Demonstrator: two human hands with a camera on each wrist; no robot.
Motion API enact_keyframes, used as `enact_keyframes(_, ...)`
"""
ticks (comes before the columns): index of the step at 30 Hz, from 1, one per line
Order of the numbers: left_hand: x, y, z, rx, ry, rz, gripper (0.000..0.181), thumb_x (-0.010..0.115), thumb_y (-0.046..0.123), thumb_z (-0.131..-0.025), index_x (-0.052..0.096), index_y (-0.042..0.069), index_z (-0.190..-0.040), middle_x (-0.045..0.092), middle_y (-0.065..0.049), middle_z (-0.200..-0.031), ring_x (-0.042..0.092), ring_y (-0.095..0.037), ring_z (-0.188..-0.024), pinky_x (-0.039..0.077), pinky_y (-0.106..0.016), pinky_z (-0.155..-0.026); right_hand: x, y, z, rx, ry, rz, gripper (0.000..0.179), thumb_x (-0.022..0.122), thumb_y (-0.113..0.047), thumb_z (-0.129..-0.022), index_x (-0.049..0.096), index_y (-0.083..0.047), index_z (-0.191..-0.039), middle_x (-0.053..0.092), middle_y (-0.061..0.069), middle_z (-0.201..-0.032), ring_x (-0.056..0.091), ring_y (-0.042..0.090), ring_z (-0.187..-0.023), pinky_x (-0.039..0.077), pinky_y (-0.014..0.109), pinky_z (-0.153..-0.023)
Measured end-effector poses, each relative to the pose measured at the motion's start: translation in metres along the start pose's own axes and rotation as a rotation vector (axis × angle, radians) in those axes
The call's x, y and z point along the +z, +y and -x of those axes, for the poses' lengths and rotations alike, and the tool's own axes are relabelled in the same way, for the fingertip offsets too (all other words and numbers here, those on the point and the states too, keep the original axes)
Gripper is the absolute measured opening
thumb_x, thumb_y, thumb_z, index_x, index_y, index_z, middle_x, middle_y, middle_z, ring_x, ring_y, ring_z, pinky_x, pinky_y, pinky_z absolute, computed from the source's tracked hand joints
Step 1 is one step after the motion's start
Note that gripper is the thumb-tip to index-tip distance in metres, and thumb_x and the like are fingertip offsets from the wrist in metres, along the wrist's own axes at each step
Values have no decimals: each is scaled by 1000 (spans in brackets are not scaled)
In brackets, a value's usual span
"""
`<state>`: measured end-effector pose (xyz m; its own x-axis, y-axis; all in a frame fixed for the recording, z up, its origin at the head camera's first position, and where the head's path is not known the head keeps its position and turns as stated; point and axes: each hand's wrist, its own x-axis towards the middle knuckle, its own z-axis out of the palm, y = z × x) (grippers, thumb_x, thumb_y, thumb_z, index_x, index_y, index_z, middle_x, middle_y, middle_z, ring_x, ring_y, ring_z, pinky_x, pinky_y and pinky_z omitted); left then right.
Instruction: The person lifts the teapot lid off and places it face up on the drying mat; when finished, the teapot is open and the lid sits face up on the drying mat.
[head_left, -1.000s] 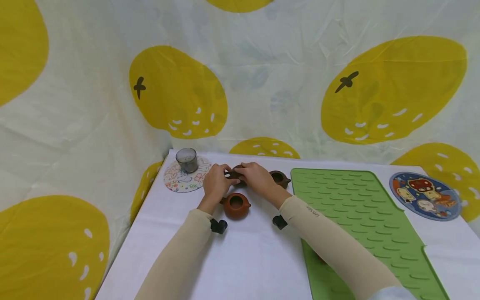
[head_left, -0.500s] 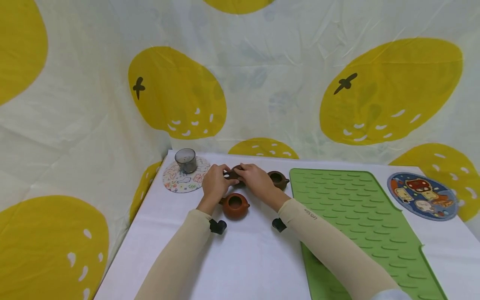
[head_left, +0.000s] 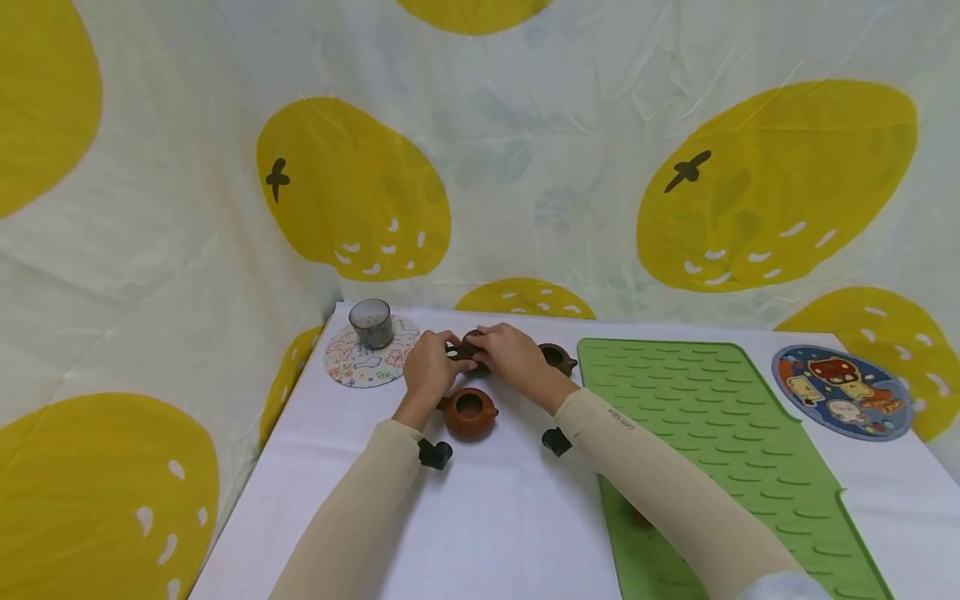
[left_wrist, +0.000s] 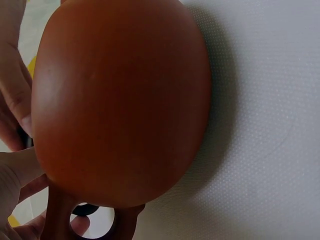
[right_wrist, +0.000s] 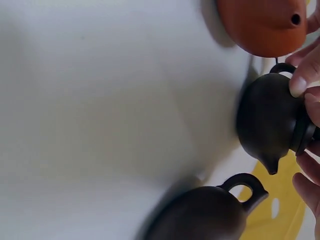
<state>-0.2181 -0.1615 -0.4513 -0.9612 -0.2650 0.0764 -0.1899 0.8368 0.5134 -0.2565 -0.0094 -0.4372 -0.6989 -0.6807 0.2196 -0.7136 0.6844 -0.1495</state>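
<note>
Both hands are at a small dark brown teapot [right_wrist: 267, 115] at the back of the table. My left hand [head_left: 430, 365] grips it on its handle side, the thumb against the body. With its fingers, my right hand [head_left: 517, 357] pinches the teapot's dark lid [right_wrist: 301, 131], which sits at the pot's mouth. A reddish-brown teapot [head_left: 471, 427] without a lid stands just in front, its body filling much of the left wrist view. To the right, another dark teapot [right_wrist: 200, 215] stands with its mouth uncovered, partly behind the right hand in the head view.
A grey see-through cup [head_left: 372, 323] stands on a round floral mat [head_left: 356, 368] at the back left. On the right lies a green ridged mat [head_left: 705, 417], with a reddish-brown thing [head_left: 636, 515] mostly hidden under the right forearm. Beyond it is a blue patterned round mat [head_left: 843, 392].
Both hands stay at the dark teapot and its lid, with hardly any movement. The head view has shifted very slightly.
</note>
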Motion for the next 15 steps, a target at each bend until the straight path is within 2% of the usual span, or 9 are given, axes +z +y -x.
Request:
enact_keyframes(8,2,-1,-1,3,9,-4,40,90,37,-77,74,19,-109,63,-7,-104,59,-23,-88,48,-36,-73,-22,0,3,-3,10,-34,42,78,-16,-91,70,-16,-132,67,8,-139,68,31,-121,55,43,-102)
enact_keyframes(15,2,-2,-1,12,12,5,40,90,37,-76,74,20,-108,63,-6,-102,58,-23,-86,46,-35,-72,-50,-8,9,-31,49,-50,43,78,-20,-91,70,-19,-132,69,4,-136,70,28,-118,57,41,-97)
